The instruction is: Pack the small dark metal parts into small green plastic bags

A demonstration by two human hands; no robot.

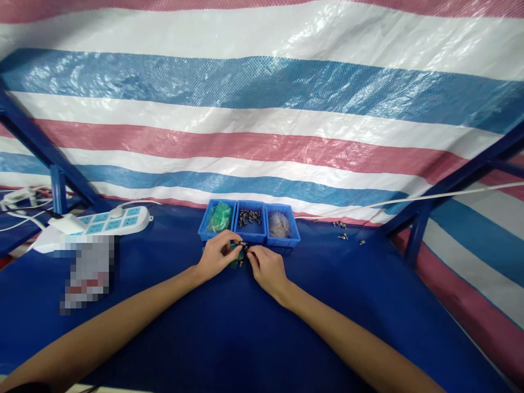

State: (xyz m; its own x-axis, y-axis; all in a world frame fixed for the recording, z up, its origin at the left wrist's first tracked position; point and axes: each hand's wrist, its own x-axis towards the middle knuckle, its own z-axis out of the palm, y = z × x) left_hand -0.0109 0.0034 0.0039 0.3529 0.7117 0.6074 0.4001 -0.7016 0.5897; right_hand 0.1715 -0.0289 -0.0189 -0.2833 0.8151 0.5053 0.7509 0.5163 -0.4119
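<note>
My left hand and my right hand meet just in front of three small blue bins. Between the fingertips is a small dark and metallic part, with the left thumb and forefinger closed at its left side. The right fingers are pinched together at its right side; what they hold is too small to name. Under the left fingers lies a green piece, partly hidden. Behind the hands, the left bin holds green pieces in clear plastic, the middle bin small metallic parts, the right bin greyish clear plastic.
Several small metal parts lie loose on the blue table at the right. A white power strip and a blurred packet are at the left. Striped sheeting hangs behind, between blue frame bars.
</note>
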